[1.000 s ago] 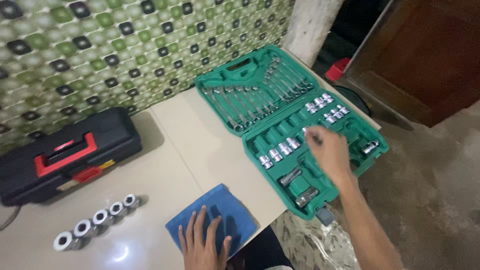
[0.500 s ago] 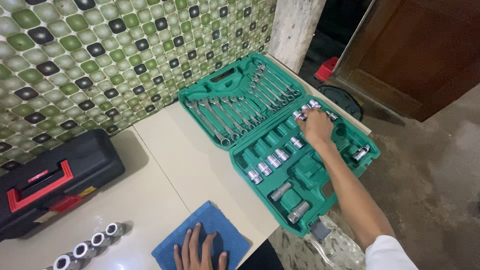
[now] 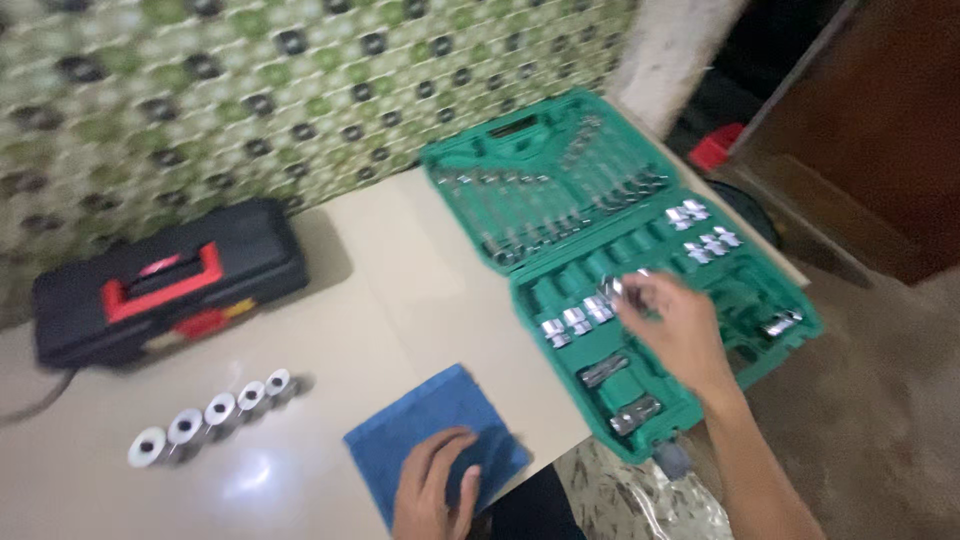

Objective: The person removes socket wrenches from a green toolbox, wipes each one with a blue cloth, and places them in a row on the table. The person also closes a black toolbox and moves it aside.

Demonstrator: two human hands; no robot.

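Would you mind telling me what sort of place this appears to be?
Probably a home work corner rather than a proper workshop: an open green socket and wrench case and a black toolbox sit on a pale table against a green patterned wall.

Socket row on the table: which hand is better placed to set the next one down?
Probably right. The right hand is above the green case, apparently pinching a socket; the left hand lies flat on the blue cloth.

The sockets look like shiny bare metal; the toolbox is matt black plastic, the case green plastic, the cloth soft blue fabric, the table smooth and glossy.
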